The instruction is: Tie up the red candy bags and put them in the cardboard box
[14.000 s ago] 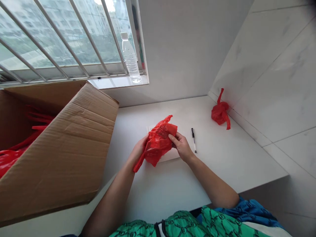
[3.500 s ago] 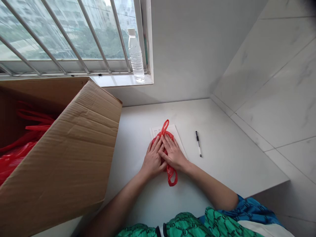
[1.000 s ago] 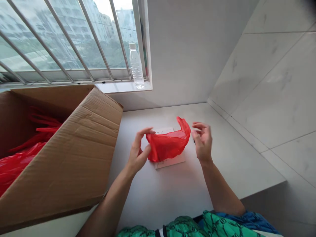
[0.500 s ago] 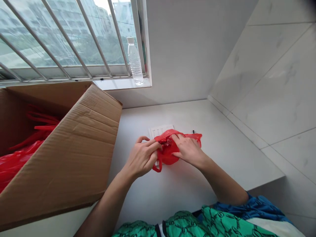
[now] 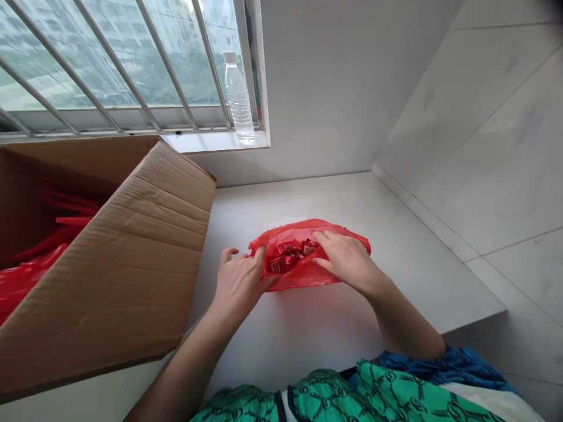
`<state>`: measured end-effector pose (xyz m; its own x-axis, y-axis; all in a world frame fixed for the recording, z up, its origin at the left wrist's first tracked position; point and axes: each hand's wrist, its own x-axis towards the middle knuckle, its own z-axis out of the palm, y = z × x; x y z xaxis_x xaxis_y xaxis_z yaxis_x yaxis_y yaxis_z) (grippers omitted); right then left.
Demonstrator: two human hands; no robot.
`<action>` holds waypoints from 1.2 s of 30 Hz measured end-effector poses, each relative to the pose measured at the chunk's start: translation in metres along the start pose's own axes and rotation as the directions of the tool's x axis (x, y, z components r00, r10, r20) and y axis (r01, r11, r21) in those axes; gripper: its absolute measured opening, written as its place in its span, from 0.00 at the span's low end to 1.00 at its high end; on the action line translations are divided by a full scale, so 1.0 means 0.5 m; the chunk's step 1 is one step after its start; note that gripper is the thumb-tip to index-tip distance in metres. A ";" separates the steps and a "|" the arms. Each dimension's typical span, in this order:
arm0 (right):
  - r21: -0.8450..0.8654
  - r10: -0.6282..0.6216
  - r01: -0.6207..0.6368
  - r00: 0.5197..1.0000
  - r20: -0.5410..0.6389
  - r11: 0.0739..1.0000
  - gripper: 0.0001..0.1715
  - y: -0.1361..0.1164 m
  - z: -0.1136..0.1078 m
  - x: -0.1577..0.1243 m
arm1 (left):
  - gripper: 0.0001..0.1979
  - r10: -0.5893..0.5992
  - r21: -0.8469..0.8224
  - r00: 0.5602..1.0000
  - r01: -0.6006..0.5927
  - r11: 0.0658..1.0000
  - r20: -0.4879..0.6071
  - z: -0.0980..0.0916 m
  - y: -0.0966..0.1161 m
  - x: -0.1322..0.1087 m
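A red plastic bag (image 5: 308, 281) lies on the white tabletop with its mouth spread wide. Inside it show several small red wrapped packets (image 5: 285, 258) with printed marks. My left hand (image 5: 241, 272) is at the bag's left end, gripping its edge with index finger and thumb; the other fingers curl outside. My right hand (image 5: 347, 258) reaches into the mouth from the right, thumb and index finger apart beside the packets. Its remaining fingers are partly hidden.
A large cardboard box (image 5: 145, 252) holding red plastic bags (image 5: 35, 264) stands at the left. A clear water bottle (image 5: 240, 105) is on the sill of the barred window. Part of a white printed paper (image 5: 273, 226) shows behind the bag. A tiled wall (image 5: 492, 135) borders the right.
The bag's bunched mouth has been pulled wide, baring the red packets. My left hand has moved left and my right hand slightly right. The bag now covers most of the paper.
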<state>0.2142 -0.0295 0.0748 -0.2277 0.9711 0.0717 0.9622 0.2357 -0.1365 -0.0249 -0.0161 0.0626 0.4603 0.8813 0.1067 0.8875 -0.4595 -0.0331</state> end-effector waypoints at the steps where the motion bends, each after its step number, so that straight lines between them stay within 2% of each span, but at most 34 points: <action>1: 0.045 -0.062 0.064 0.998 -0.031 0.997 0.10 -0.006 0.001 0.005 | 0.25 0.006 -0.021 1.000 -0.006 1.000 0.027 -0.009 0.010 -0.001; 2: 0.085 -0.107 0.110 0.993 -0.049 0.990 0.05 -0.012 0.004 0.011 | 0.27 0.009 -0.040 0.999 -0.007 0.999 0.050 -0.017 0.018 -0.001; 4: 0.130 -0.108 0.111 0.994 -0.027 0.985 0.10 -0.018 0.020 0.023 | 0.30 0.009 -0.071 0.996 -0.002 0.997 0.093 -0.026 0.030 -0.001; 8: 0.250 0.048 -0.082 0.989 0.136 0.965 0.11 -0.004 0.067 0.033 | 0.28 0.007 -0.118 0.993 0.007 0.993 0.117 -0.025 0.036 0.000; 10: 0.363 0.062 -0.124 0.982 0.178 0.923 0.12 0.009 0.085 0.032 | 0.25 -0.004 -0.130 0.995 0.017 0.991 0.100 -0.021 0.035 0.002; 12: 0.438 0.027 -0.095 0.987 0.157 0.894 0.12 0.018 0.091 0.032 | 0.25 -0.025 -0.137 0.997 0.036 0.990 0.080 -0.019 0.032 0.006; 15: 0.540 -0.053 0.036 0.998 0.015 0.841 0.10 0.018 0.076 0.034 | 0.25 -0.063 -0.164 0.997 0.068 0.984 0.034 -0.017 0.027 0.014; 17: 0.660 -0.064 0.107 0.994 -0.089 0.744 0.08 0.010 0.060 0.034 | 0.25 -0.078 -0.196 0.997 0.073 0.978 -0.017 -0.016 0.023 0.019; 19: 0.811 -0.054 0.134 0.991 -0.125 0.570 0.10 0.002 0.048 0.033 | 0.25 -0.078 -0.263 0.994 0.055 0.963 -0.077 -0.014 0.020 0.023; 22: 0.950 -0.076 0.067 0.996 -0.046 0.305 0.16 -0.007 0.048 0.029 | 0.18 -0.077 -0.419 0.985 0.006 0.908 -0.152 -0.010 0.019 0.026; 24: 0.973 -0.077 0.003 0.997 0.015 0.229 0.26 -0.011 0.054 0.028 | 0.13 -0.087 -0.494 0.981 -0.012 0.869 -0.176 -0.005 0.019 0.029; 26: 0.982 -0.062 -0.035 0.997 0.047 0.187 0.32 -0.014 0.059 0.029 | 0.11 -0.094 -0.550 0.979 -0.021 0.835 -0.180 0.002 0.018 0.032; 30: 0.989 -0.037 -0.065 0.997 0.071 0.134 0.22 -0.022 0.057 0.034 | 0.13 -0.121 -0.676 0.975 -0.040 0.736 -0.189 0.014 0.013 0.036; 33: 0.982 -0.015 -0.026 0.999 0.030 0.189 0.23 -0.030 0.054 0.036 | 0.14 -0.158 -0.737 0.966 -0.047 0.674 -0.206 0.021 0.012 0.036; 36: 0.971 -0.020 0.010 1.000 -0.006 0.237 0.26 -0.037 0.054 0.038 | 0.15 -0.187 -0.756 0.958 -0.044 0.654 -0.218 0.025 0.016 0.035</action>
<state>0.1879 -0.0146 0.0523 -0.2458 0.9660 0.0802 0.0807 0.1028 -0.9914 -0.0094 -0.0031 0.0515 0.2702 0.9061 0.3254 0.5446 -0.4226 0.7245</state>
